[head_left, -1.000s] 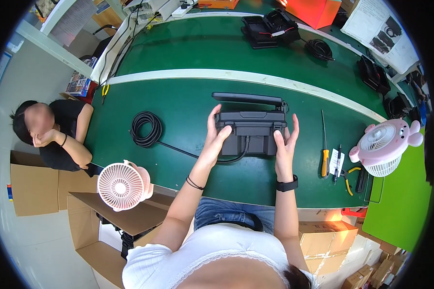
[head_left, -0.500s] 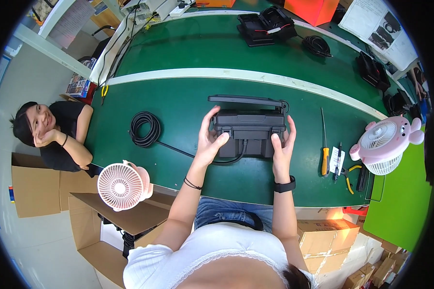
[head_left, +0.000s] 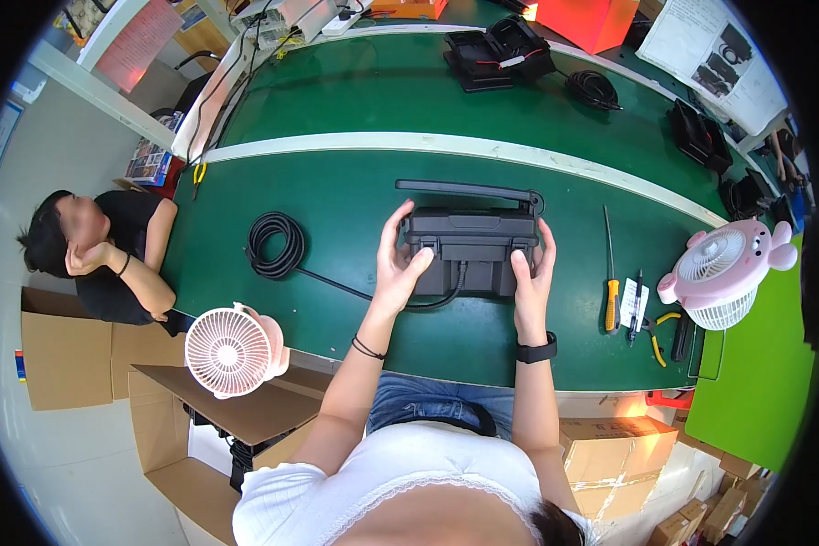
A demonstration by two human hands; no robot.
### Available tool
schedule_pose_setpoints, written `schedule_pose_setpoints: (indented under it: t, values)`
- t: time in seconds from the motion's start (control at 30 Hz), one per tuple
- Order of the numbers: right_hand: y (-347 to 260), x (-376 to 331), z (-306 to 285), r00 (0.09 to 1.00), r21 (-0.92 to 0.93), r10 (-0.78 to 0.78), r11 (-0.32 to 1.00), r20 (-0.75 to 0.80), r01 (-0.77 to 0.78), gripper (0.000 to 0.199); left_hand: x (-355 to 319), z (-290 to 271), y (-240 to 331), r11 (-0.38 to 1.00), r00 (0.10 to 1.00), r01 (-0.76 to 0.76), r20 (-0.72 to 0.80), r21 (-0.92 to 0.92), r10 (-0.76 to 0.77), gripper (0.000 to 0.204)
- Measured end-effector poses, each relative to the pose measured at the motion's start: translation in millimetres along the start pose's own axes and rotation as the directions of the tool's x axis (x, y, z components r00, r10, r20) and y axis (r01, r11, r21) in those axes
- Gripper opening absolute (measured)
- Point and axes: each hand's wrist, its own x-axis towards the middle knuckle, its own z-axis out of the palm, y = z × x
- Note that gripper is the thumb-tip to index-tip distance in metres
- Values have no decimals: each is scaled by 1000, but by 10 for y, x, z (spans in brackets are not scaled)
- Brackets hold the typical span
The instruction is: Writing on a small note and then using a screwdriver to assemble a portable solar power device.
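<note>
Seated person (head_left: 100,250): at our 9 o'clock beside the bench, in a black top, head propped on 1 hand; no part in our work.
Small fan (head_left: 229,351): pale pink, at 8 o'clock, clipped at the near-left bench edge above open cardboard boxes (head_left: 109,355).
Coiled cable (head_left: 276,244): black, lying on the green bench (head_left: 337,191) at 10 o'clock from our hands; its lead runs right to the underside of the black box.
Left hand (head_left: 400,266): we have it pressed to the left end of the black box, fingers spread upward and thumb on the near face; gripping, not closed into a fist.
Black box (head_left: 469,250): a ribbed plastic unit at 12 o'clock, centre of the bench, held between both hands; a long black handle bar (head_left: 469,189) lies just beyond it.
Right hand (head_left: 532,273): we clasp the right end the same way, fingers up the side, thumb on the front.
Progress: we judge the unit seated and the lead plugged in; the cable is not yet tidied and the tools lie untouched, so handling or checking is mid-way.
Hand tools (head_left: 632,305): at 3 o'clock, a yellow-handled screwdriver, a pen and pliers, well apart from our hands.
Pink fan (head_left: 723,273): animal-shaped, further right at 3 o'clock.
</note>
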Motion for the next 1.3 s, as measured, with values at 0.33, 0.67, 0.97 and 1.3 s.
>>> schedule_pose_setpoints:
  t: [0.33,0.67,0.97,1.3]
  values:
    - [-4,10,-9,1000,21,26,999,-3,-26,75,3,-37,-29,998,998,-56,26,23,55,80]
    - [-8,22,28,1000,4,-3,1000,-24,3,66,26,1,41,998,999,-22,40,54,19,76]
    - [-66,88,37,997,44,75,996,-29,-73,73,154,-101,79,910,988,-131,131,393,86,76]
    - [-143,85,68,998,-67,59,996,-3,-59,83,324,22,187,860,966,-209,-42,466,257,18]
